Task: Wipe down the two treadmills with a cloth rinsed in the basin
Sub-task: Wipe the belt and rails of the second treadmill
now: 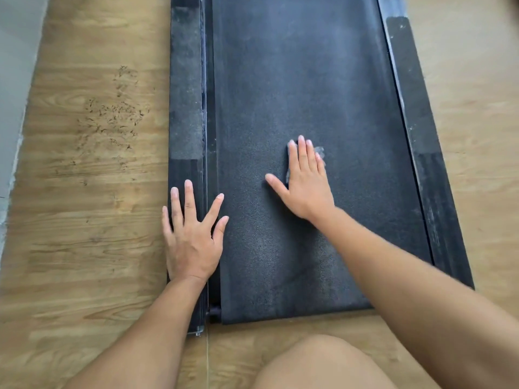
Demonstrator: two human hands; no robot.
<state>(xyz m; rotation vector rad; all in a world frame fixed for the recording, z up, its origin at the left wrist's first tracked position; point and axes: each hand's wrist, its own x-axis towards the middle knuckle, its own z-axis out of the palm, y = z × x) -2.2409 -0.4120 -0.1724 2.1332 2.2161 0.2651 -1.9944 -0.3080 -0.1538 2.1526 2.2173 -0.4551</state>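
Note:
A black treadmill lies flat on the floor, its dark belt [303, 80] running away from me between two side rails. My right hand [304, 181] presses flat on the belt's middle, fingers spread, over a small grey cloth [320, 153] that shows only at the fingertips and by the thumb. My left hand [191, 237] rests palm-down and empty across the left side rail [185, 108] and the belt's left edge, fingers apart. The belt's near end sits just in front of my bare knee [323, 363]. No basin and no second treadmill are in view.
Light wood-grain floor [84, 248] surrounds the treadmill, with dark scuff marks [112, 119] to its left. A grey wall base [14, 80] runs along the far left. The dusty right side rail [415, 122] has pale streaks on it.

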